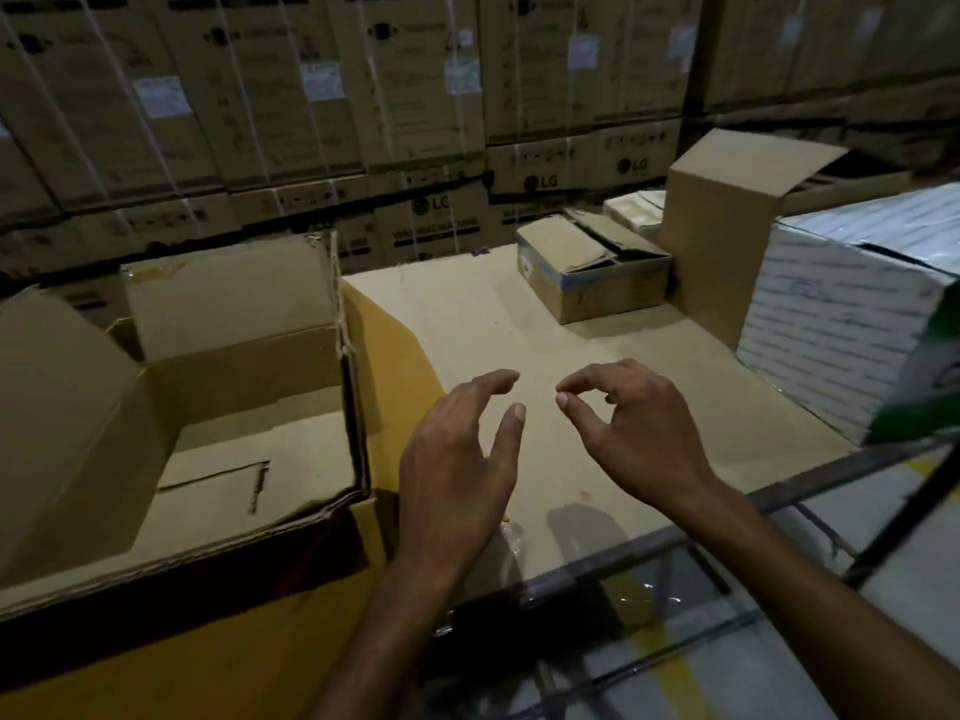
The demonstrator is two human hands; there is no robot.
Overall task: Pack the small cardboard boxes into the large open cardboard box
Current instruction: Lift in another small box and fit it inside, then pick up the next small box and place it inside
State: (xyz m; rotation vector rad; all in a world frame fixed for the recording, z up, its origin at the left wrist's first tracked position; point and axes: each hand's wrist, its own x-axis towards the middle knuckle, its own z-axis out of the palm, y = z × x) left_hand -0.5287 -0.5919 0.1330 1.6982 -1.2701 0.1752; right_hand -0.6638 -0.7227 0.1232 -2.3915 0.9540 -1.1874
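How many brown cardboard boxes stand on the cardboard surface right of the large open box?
2: a low box with loose flaps at the far side, and a taller open box just right of it. More may hide behind them.

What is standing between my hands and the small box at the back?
Nothing visible: only bare cardboard surface lies between the left hand, the right hand and the small box.
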